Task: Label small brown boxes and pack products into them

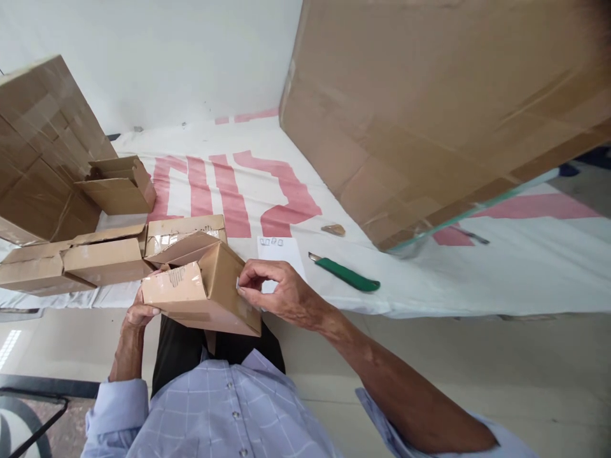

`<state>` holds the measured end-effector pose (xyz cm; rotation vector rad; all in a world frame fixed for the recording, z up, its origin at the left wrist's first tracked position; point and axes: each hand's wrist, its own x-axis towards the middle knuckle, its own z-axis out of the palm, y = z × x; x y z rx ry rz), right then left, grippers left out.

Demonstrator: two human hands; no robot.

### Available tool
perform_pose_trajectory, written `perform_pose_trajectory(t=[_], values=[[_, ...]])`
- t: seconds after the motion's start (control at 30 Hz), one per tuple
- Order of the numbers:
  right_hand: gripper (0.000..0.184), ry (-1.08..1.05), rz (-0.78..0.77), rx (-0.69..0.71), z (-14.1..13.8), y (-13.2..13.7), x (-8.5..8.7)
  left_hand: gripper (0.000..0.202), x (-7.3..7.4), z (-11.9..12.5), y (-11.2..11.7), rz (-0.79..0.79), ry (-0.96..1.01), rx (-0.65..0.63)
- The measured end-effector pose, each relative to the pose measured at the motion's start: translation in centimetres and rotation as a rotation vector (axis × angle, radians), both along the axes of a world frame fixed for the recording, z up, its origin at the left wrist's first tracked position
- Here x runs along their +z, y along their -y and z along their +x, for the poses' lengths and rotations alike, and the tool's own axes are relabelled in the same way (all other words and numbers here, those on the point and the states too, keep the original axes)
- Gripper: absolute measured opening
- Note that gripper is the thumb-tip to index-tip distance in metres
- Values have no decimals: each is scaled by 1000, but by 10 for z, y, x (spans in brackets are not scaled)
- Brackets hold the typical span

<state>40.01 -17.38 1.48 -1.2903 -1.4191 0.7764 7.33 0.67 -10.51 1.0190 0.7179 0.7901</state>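
I hold a small brown cardboard box (205,292) over my lap, at the near edge of the table. My left hand (138,313) grips the box from below at its left end, fingers curled under it. My right hand (281,289) pinches a small pale bit, perhaps a label or tape end, against the box's right face. A printed label shows on the box's top left face.
Several small cardboard boxes (102,261) lie on the white cloth (477,273) with red letters at left. A green utility knife (346,275) and a white sheet (280,251) lie just beyond my right hand. Large cartons stand at left (38,152) and upper right (429,108).
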Motion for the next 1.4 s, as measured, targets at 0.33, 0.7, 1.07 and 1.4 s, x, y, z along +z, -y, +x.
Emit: perform_pose_trajectory(t=[0.33, 0.7, 1.07, 1.4], values=[[10, 98, 57, -22, -3, 7, 4, 92, 0, 1, 1, 0, -25, 7], [14, 174, -8, -47, -3, 10, 7, 97, 5, 4, 2, 30, -40, -25], [15, 142, 49, -81, -6, 9, 1, 91, 5, 5, -1, 22, -37, -12], [10, 17, 18, -93, -2, 13, -1, 100, 3, 4, -1, 13, -34, 0]])
